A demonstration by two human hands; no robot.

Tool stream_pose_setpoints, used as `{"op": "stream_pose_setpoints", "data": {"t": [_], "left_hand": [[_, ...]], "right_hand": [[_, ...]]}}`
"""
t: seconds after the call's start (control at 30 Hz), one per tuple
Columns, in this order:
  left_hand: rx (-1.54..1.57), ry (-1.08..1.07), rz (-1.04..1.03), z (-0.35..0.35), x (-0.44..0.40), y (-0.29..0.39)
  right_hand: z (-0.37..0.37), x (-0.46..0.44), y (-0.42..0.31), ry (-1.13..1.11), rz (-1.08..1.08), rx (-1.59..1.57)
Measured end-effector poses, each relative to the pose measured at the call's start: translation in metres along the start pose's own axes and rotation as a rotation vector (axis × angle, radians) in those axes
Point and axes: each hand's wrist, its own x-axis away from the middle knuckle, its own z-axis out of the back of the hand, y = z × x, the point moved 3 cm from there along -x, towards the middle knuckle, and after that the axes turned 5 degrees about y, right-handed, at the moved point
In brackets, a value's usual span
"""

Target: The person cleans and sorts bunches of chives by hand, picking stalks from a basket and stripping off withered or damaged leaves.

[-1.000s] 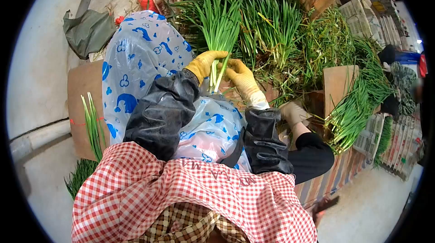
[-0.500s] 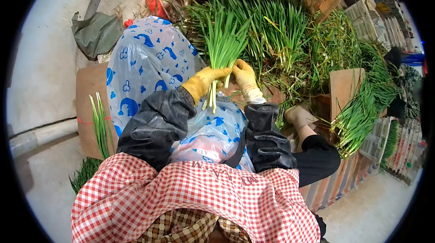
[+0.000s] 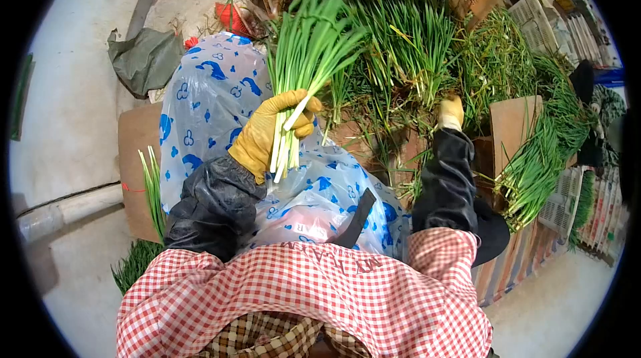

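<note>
I find the left hand gripping green stalks over the plastic sheet and the right hand, grip indeterminable, at the heap, apparently gathering, the next move likely requiring a selective pinch.

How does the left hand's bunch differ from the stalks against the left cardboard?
The bunch is thick; the stalks are few. The bunch is gripped in the left hand; the stalks rest against the cardboard. The bunch's pale ends point toward the wearer, the stalks' away. Both are green.
</note>
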Motion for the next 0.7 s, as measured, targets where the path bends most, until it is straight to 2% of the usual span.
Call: {"op": "stream_pose_setpoints", "data": {"t": [0.03,0.1,0.13,0.17,0.2,0.23,0.3,0.37,0.43,0.5,0.57,0.63,0.7], "left_hand": [[0.042,-0.021,-0.037,-0.013,0.002,0.004],[-0.004,-0.021,-0.062,-0.016,-0.006,-0.003],[-0.016,-0.073,-0.027,-0.007,-0.015,-0.009],[-0.048,-0.050,0.006,-0.001,-0.022,-0.016],[-0.095,-0.037,0.057,0.006,-0.028,-0.023],[-0.144,-0.023,0.106,0.013,-0.033,-0.030],[-0.252,0.004,0.095,0.019,-0.035,-0.041],[-0.329,0.035,0.082,0.012,-0.030,-0.043],[-0.302,0.030,0.113,0.013,-0.035,-0.041],[-0.259,0.022,0.153,0.016,-0.043,-0.043],[-0.255,0.186,0.169,0.022,-0.057,-0.043],[-0.261,0.223,0.173,0.024,-0.072,-0.041],[-0.270,0.312,0.152,0.030,-0.086,-0.033]], "right_hand": [[-0.002,-0.002,0.009,-0.038,-0.114,-0.006],[-0.036,0.014,0.015,-0.329,-0.143,-0.432],[-0.038,0.054,-0.010,-0.707,-0.133,-0.405],[-0.045,0.093,-0.039,-0.932,-0.151,-0.418],[-0.040,0.123,-0.061,-1.078,-0.043,-0.497],[-0.047,0.142,-0.078,-1.153,-0.047,-0.568],[-0.071,0.154,-0.090,-1.098,-0.048,-0.677],[-0.079,0.159,-0.099,-0.998,0.017,-0.653],[-0.080,0.161,-0.104,-0.950,0.008,-0.658],[-0.085,0.156,-0.100,-0.940,0.095,-0.534],[-0.071,0.160,-0.108,-0.785,0.139,-0.476],[-0.065,0.154,-0.113,-0.773,0.159,-0.440],[-0.061,0.153,-0.116,-0.694,0.227,-0.605]]}}
